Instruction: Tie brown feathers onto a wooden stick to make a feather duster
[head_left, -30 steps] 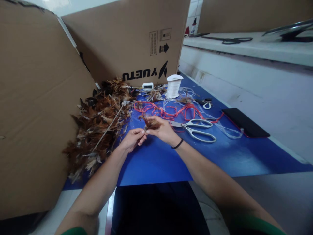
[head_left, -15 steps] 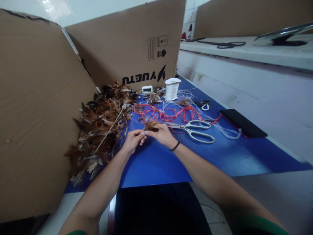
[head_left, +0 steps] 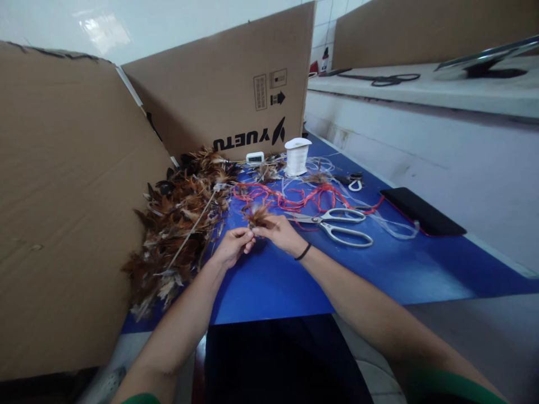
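Between my hands, over the blue table top, is a small bunch of brown feathers (head_left: 257, 215). My right hand (head_left: 280, 231) is closed on it with thumb and fingers. My left hand (head_left: 234, 244) pinches at the quill end of the same bunch, its fingertips meeting my right thumb. Whether thread is wound there is too small to tell. Just right of my right hand lie scissors (head_left: 332, 224) with pale handles, blades spread a little. A large heap of brown feathers (head_left: 181, 219) with a thin stick (head_left: 192, 229) across it lies to the left.
Red ribbon (head_left: 290, 199) and clear strips lie behind my hands, near a white spool (head_left: 297, 158) and a small white display device (head_left: 255, 158). A black phone (head_left: 422, 211) rests at the right edge. Cardboard panels (head_left: 202, 84) stand at the left and back.
The camera view has tilted and shifted slightly. My hands keep hold of the feather bunch, with the left fingertips moved a little at its base.
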